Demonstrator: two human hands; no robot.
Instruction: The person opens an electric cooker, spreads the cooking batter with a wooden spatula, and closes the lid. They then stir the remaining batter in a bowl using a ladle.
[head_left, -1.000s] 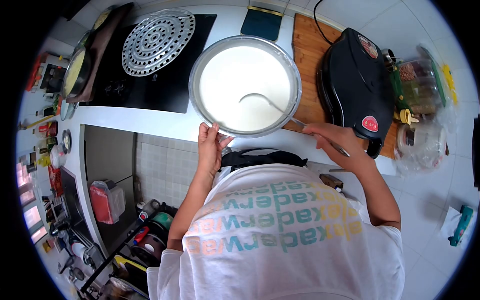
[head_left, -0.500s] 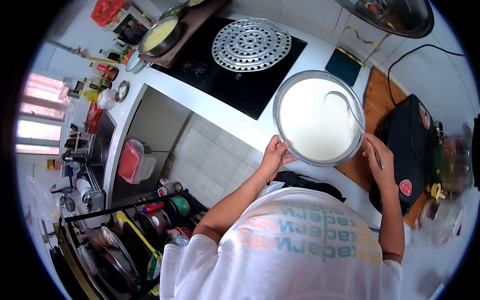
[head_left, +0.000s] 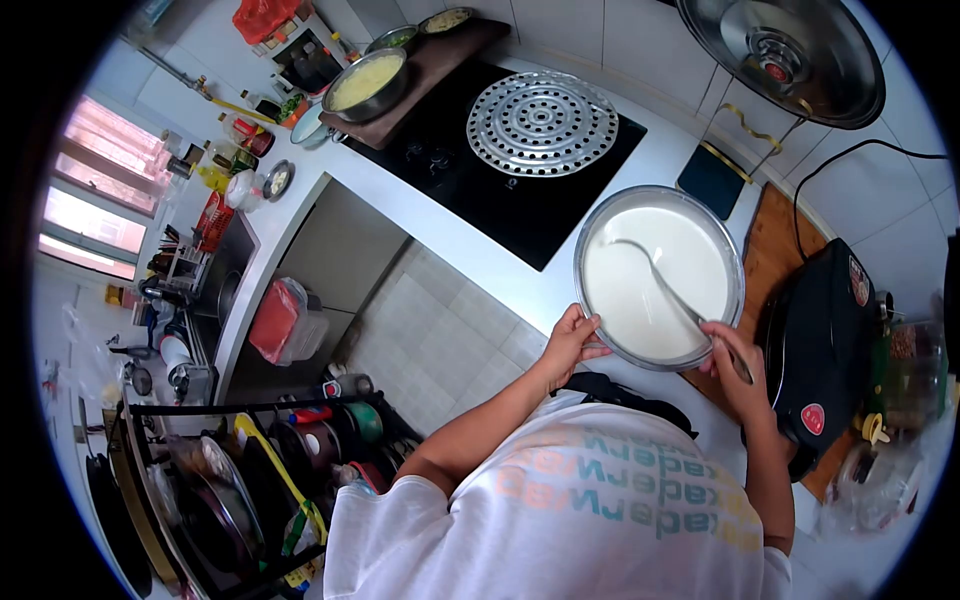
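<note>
A metal bowl (head_left: 580, 262) of smooth white liquid (head_left: 625, 305) is at the counter's near edge. My left hand (head_left: 572, 347) grips its rim at the lower left, thumb on top and fingers beneath. In my right hand (head_left: 738, 372) is the handle of a metal ladle (head_left: 672, 292), held over the bowl's lower right rim. The ladle's head is in the liquid toward the upper left, partly covered, and a faint streak marks the surface.
On the black cooktop (head_left: 545, 225) lies a perforated steamer plate (head_left: 543, 125). A bowl of pale yellow food (head_left: 368, 82) sits on a brown board (head_left: 440, 65) beyond. To the right are a wooden board (head_left: 775, 240), a black appliance (head_left: 825, 340) and a propped lid (head_left: 790, 60).
The ladle's head has swept from the bowl's upper right to its upper left. My right hand has shifted nearer the rim, while my left still holds the bowl. The view has tilted slightly.
</note>
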